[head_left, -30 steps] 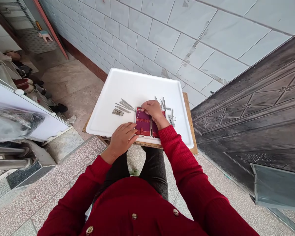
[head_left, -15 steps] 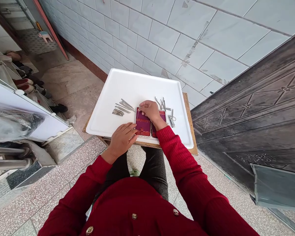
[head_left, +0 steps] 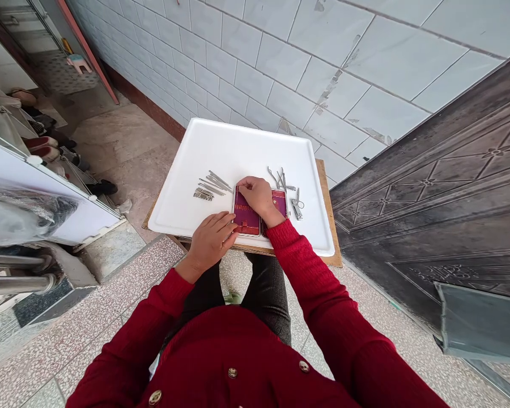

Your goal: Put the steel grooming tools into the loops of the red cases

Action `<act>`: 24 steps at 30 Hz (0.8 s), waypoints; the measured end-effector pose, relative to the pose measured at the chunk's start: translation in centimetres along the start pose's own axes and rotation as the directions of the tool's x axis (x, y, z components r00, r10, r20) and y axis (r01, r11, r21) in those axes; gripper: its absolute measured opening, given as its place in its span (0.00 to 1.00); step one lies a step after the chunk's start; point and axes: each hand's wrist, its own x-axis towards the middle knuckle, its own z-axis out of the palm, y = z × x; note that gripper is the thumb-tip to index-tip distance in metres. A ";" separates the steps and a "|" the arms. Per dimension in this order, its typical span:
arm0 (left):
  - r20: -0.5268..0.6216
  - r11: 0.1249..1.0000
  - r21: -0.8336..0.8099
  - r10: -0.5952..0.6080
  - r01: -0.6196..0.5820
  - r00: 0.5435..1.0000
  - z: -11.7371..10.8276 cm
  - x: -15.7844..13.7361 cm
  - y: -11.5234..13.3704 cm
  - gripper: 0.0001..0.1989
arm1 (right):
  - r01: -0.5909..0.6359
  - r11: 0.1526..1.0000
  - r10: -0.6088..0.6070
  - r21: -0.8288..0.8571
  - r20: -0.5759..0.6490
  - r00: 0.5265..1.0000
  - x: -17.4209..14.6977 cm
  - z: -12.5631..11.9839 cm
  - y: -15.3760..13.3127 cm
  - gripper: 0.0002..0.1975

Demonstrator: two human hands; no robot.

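Observation:
A manicure case (head_left: pixel 248 222) lies unfolded, purple inside with red trim and a row of small loops. My left hand (head_left: pixel 212 237) is at its lower left corner, fingertips and thumb closed on the edge. Over the upper left panel, my right hand (head_left: pixel 258 195) has its fingers pinched together; whatever they hold is hidden. Several thin metal manicure tools (head_left: pixel 215 182) lie left of the case, beside a cluster of nail clippers (head_left: pixel 203 194). On the right are metal nippers and other slim tools (head_left: pixel 281 178), small scissors (head_left: pixel 298 202) and a nail clipper (head_left: pixel 296 211).
Everything rests on a white tray-like tabletop (head_left: pixel 238 139) with a raised rim, over a wooden board (head_left: pixel 326 198). A tiled wall (head_left: pixel 242 51) stands behind it. A dark patterned door (head_left: pixel 408 209) is at the right, a shoe rack (head_left: pixel 63 153) at the left.
My right hand has shifted slightly left and down over the case, and its fingers now cover the thin thing seen under them before. My left hand has stayed in place.

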 end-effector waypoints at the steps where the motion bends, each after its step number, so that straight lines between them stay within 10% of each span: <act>1: 0.003 1.000 0.006 0.001 -0.001 1.000 0.0 0.0 0.0 0.10 | 0.005 1.000 -0.005 -0.027 0.000 1.000 -0.1 0.0 -0.1 0.09; 24: -0.062 0.995 0.076 0.074 -0.069 0.995 0.3 -0.2 -0.2 0.08 | 0.051 0.935 -0.036 -0.350 0.050 0.998 -1.8 0.3 -1.3 0.10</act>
